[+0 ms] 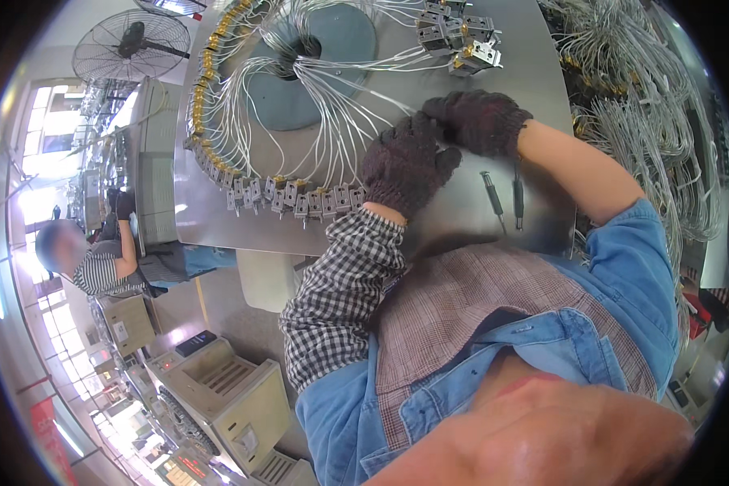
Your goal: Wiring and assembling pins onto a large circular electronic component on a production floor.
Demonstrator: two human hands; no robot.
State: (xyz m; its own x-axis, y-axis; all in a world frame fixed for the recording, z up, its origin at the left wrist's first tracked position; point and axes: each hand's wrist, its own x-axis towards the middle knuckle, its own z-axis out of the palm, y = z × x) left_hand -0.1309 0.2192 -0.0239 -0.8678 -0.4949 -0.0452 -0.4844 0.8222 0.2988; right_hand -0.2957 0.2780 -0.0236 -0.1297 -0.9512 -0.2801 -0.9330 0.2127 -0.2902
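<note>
Meeting beside thin silvery wires [320, 87], coarse-knit-gloved left hand [407, 162] and right hand [479, 121], either grip's hold impossible to tell.

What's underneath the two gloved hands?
Some white wires run from the blue-grey disc toward the left hand and right hand. Anything between the fingers, and the metal table directly beneath, is covered by the hands.
</note>
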